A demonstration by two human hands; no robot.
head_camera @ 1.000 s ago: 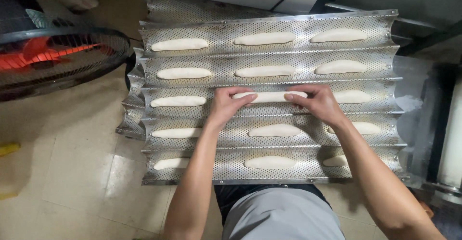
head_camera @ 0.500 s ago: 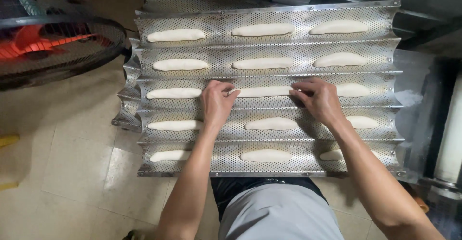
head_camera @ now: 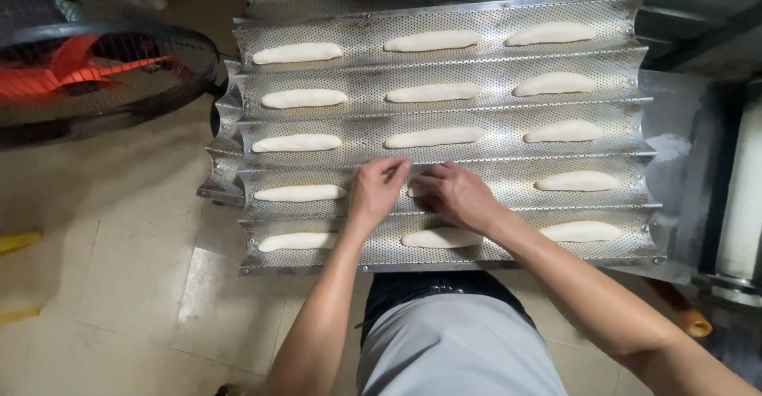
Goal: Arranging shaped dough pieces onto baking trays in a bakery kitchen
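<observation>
Left hand (head_camera: 375, 192) and right hand (head_camera: 452, 195), fingers curled, pinch a dough piece (head_camera: 413, 191) mid-tray (head_camera: 508, 170), edges well clear.

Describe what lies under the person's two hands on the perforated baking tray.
Both the left hand and right hand rest in the tray's fourth channel, over a dough piece. Only a sliver of dough shows between them; its shape is hidden.
</observation>
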